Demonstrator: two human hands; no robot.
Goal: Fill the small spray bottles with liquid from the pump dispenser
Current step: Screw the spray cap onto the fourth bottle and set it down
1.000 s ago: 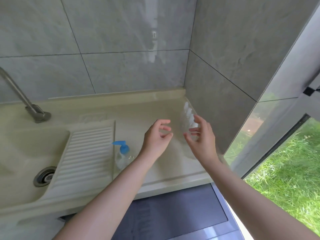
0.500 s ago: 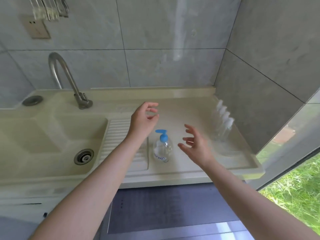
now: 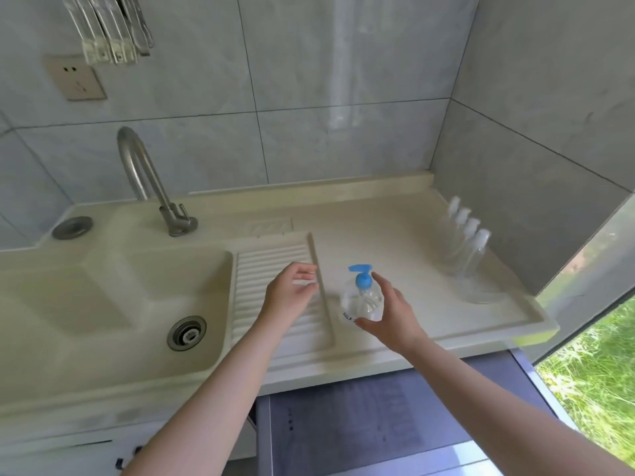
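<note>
A clear pump dispenser (image 3: pixel 359 298) with a blue pump head stands on the cream counter (image 3: pixel 395 242), just right of the ribbed drainboard. My right hand (image 3: pixel 388 309) is at its right side, fingers spread around the bottle, touching or nearly touching it. My left hand (image 3: pixel 292 293) hovers over the drainboard to the left of the dispenser, fingers loosely curled and holding nothing. Several small clear spray bottles (image 3: pixel 469 249) with white caps stand in a row by the right wall.
A sink basin (image 3: pixel 103 297) with a drain lies at the left, with a metal tap (image 3: pixel 144 180) behind it. A ribbed drainboard (image 3: pixel 271 269) sits beside the basin. A wall socket (image 3: pixel 77 80) and hanging clips are at upper left. A window is at right.
The view swung left and up from the corner. My right hand moved left to the pump dispenser's side. My left hand dropped from above the dispenser to its left.
</note>
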